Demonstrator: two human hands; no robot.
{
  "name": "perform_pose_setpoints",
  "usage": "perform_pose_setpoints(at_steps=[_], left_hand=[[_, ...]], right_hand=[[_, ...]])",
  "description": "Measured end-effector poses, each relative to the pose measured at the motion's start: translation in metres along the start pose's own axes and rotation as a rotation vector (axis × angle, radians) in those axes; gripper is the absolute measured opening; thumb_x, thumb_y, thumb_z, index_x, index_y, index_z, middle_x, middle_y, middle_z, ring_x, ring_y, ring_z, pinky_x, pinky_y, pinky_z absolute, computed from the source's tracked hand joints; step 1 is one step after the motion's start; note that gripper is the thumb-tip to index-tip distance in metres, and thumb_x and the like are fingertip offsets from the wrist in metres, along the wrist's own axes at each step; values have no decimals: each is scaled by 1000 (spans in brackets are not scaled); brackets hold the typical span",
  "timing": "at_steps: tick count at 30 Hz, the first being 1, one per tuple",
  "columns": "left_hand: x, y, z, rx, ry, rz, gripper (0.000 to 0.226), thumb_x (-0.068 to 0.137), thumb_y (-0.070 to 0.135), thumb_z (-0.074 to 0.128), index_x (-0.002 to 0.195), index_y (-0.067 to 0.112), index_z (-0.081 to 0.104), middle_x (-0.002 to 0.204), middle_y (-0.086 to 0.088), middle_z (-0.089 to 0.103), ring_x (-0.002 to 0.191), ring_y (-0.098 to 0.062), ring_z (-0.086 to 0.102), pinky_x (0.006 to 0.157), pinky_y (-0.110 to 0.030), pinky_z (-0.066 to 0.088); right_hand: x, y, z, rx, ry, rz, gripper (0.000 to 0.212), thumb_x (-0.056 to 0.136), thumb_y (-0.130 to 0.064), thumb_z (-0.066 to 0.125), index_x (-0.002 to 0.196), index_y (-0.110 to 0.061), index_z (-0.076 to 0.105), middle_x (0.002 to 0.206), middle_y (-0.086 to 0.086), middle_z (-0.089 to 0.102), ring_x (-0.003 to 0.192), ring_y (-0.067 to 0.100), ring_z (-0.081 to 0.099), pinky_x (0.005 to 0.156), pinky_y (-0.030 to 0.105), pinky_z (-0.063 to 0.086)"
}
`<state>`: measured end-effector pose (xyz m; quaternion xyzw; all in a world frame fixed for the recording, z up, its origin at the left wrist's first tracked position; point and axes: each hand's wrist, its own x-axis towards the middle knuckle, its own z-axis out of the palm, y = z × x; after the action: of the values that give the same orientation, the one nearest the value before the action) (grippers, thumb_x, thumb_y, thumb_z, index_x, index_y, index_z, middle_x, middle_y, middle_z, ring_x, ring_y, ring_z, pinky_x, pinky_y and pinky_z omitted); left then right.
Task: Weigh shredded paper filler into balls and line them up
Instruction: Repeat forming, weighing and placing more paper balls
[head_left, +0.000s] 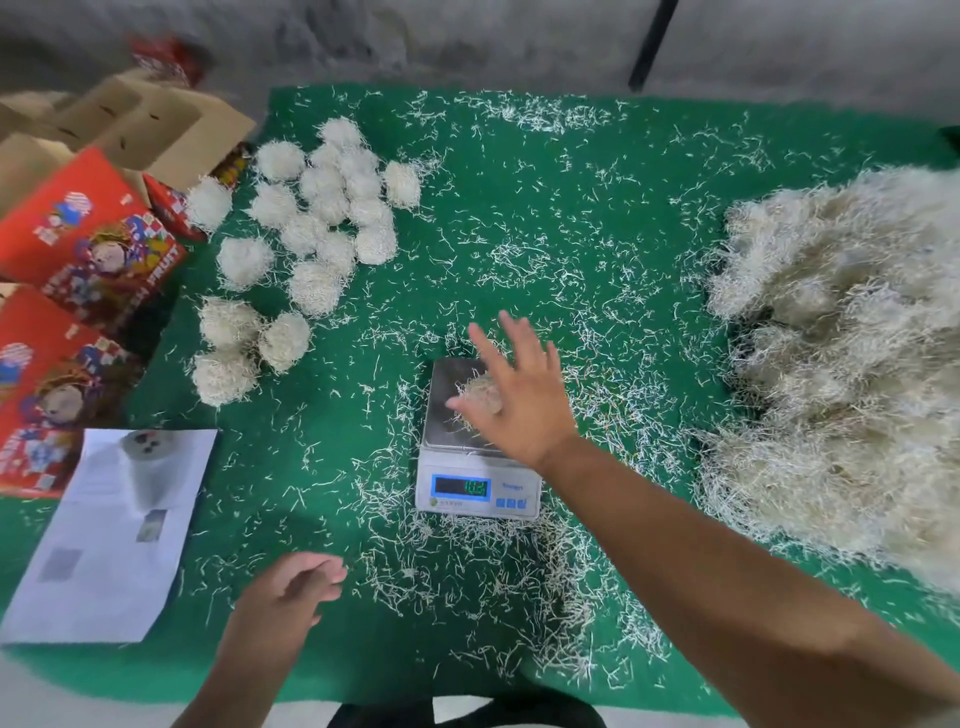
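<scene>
Hovering right hand (519, 395), fingers spread, over paper clump (480, 395) on scale (478, 457); left hand (291, 587) loosely curled, holding nothing, above tabletop (519, 208)

From where I sit, the scale (478, 441) stands mid-table with my right hand (519, 395) spread over its pan. Left of it lies open green cloth (332, 415) with only loose strands, passable out to the cluster of paper balls (311, 228) at far left. The big shred heap (841, 364) blocks the right side. A paper sheet (114, 535) and red boxes (78, 260) crowd the left edge.
</scene>
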<state>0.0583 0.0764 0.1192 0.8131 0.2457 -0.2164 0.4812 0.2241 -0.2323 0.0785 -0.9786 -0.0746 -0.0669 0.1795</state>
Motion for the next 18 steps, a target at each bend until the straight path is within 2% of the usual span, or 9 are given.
perform_pose_setpoints(at_steps=[3, 5, 7, 9, 11, 13, 14, 16, 18], left_hand=[[5, -13, -21, 96, -7, 20, 9, 99, 32, 68, 101, 26, 75, 92, 14, 79, 91, -8, 76, 85, -47, 58], [12, -19, -37, 125, 6, -8, 11, 101, 27, 65, 99, 23, 75, 89, 16, 79, 89, -9, 75, 79, -45, 59], [18, -27, -51, 108, 17, -74, 12, 100, 21, 65, 96, 18, 76, 86, 12, 79, 92, -16, 75, 75, -45, 58], [26, -39, -63, 65, 32, -146, 12, 99, 20, 68, 96, 12, 76, 85, 3, 80, 94, -23, 74, 78, -49, 60], [34, -43, -72, 26, 15, -237, 16, 100, 18, 66, 102, 5, 75, 96, -10, 80, 99, -30, 72, 87, -54, 58], [39, -43, -79, 1, -91, -268, 23, 105, 3, 52, 116, -11, 65, 118, -26, 69, 108, -40, 63, 99, -56, 48], [42, -46, -82, 43, -139, -213, 24, 105, -5, 45, 116, -20, 60, 119, -30, 63, 110, -44, 58, 99, -56, 45], [40, -46, -80, 144, -99, -100, 25, 102, -17, 40, 102, -16, 65, 104, -33, 66, 94, -48, 66, 84, -52, 55], [35, -44, -75, 80, 7, -126, 26, 99, -17, 49, 95, -6, 73, 88, -21, 77, 77, -37, 76, 70, -45, 61]], right_hand=[[11, -6, 33, -159, -298, -132, 93, 89, -94, 20, 165, -46, -4, 174, 4, -15, 161, 35, -10, 124, 73, 1], [9, 1, 52, -241, -400, -128, 92, 91, -91, 20, 166, -40, 1, 173, 7, -15, 160, 35, -10, 124, 73, 1], [6, 5, 62, -262, -379, -75, 83, 98, -81, 23, 165, -32, 16, 174, 8, -3, 161, 35, -1, 123, 72, 7], [3, 4, 67, -254, -313, -50, 67, 103, -65, 39, 157, -25, 36, 168, 11, 26, 157, 38, 25, 121, 68, 26], [1, 1, 69, -251, -287, -53, 47, 102, -47, 53, 141, -21, 48, 143, 11, 49, 138, 35, 49, 113, 63, 42], [3, 1, 70, -241, -273, -53, 35, 100, -39, 57, 129, -19, 52, 126, 8, 54, 121, 31, 56, 105, 59, 50], [6, 1, 68, -235, -272, -64, 32, 101, -37, 57, 125, -17, 53, 121, 8, 55, 115, 30, 57, 100, 56, 54], [8, -6, 62, -183, -278, -98, 28, 105, -38, 51, 119, -15, 57, 109, 8, 62, 99, 29, 63, 85, 49, 60], [2, -21, 55, -65, -305, -110, 32, 110, -41, 40, 106, -16, 60, 83, 1, 61, 73, 23, 63, 68, 42, 60]])
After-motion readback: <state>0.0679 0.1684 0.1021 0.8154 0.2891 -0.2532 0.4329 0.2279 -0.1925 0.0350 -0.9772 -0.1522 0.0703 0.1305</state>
